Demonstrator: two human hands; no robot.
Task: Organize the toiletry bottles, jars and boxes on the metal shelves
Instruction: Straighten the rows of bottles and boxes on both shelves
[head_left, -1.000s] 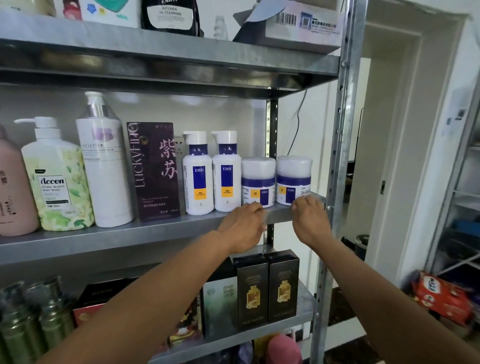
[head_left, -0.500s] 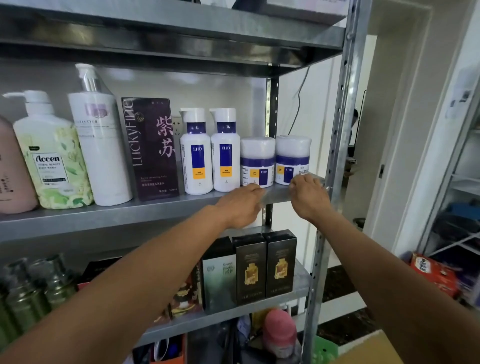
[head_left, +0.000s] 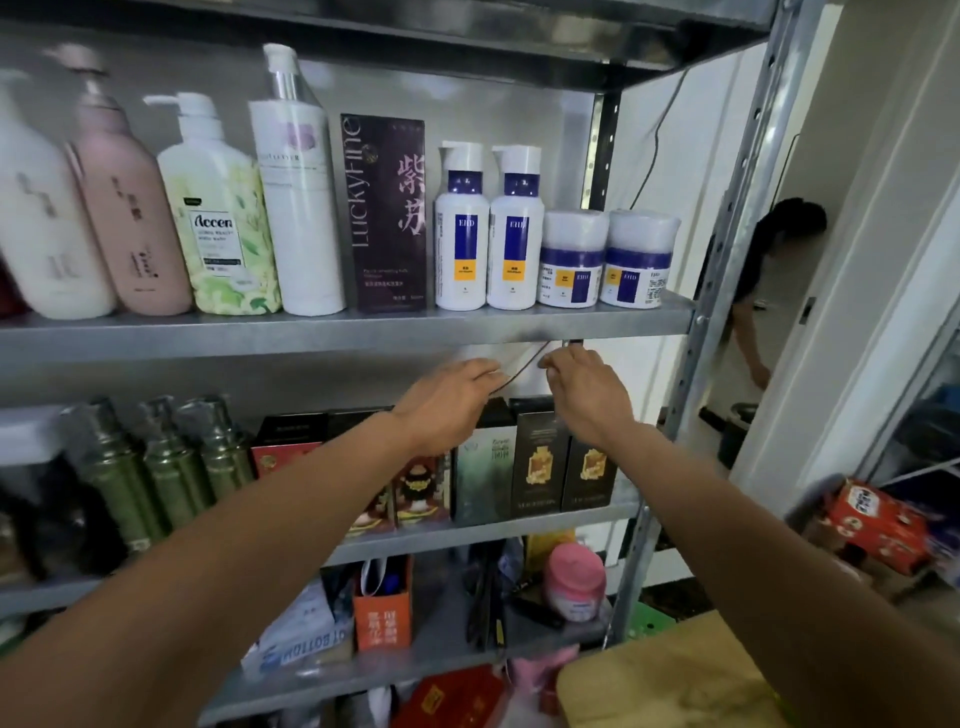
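- Hands: left hand (head_left: 452, 402) and right hand (head_left: 589, 397) hover just under the shelf lip (head_left: 311, 338), with fingers loosely bent. A thin brown cord (head_left: 522, 366) runs between them; cannot tell if it is pinched.
- EHD jars (head_left: 571, 260) sit just above the fingers, upright, axis vertical, labels facing out.
- Black-gold boxes (head_left: 540, 462) just below the fingers look next. Grip the sides, keep them upright, fronts outward.
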